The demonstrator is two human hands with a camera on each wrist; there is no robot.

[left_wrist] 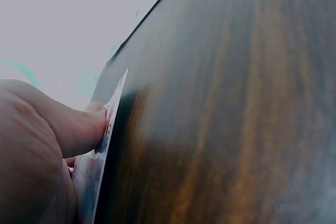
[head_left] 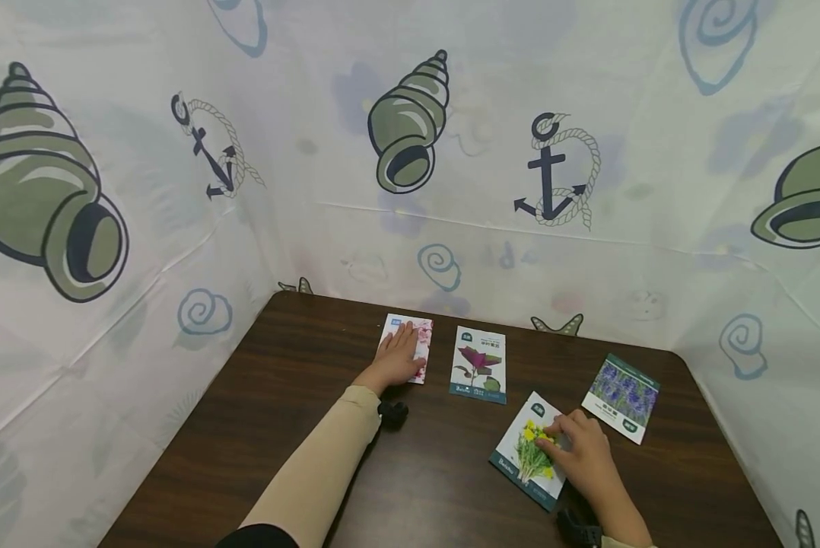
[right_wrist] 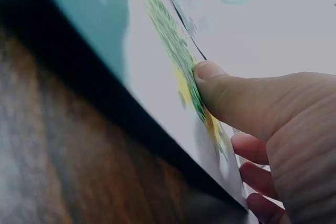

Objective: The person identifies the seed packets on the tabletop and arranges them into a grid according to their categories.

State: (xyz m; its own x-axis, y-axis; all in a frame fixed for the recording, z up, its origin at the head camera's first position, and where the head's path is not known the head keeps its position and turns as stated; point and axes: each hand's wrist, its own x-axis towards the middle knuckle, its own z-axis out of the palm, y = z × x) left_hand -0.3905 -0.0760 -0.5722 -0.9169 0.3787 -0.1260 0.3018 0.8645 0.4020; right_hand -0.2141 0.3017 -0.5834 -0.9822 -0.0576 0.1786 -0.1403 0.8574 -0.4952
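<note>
In the head view my left hand lies with straight fingers on a pink-blossom seed packet near the table's far edge. The left wrist view has the thumb on the face of that packet. My right hand pinches a yellow-flower seed packet by its right side. Seen from the right wrist, the thumb rests on the front of this packet, with the other fingers curled at its edge. Part of the yellow flowers is hidden by the hand.
A purple-flower seed packet lies between the hands, right of the pink one. Farther right, a tilted packet with violet-blue flowers is on the brown wooden table. Patterned cloth hangs behind the table and along both sides.
</note>
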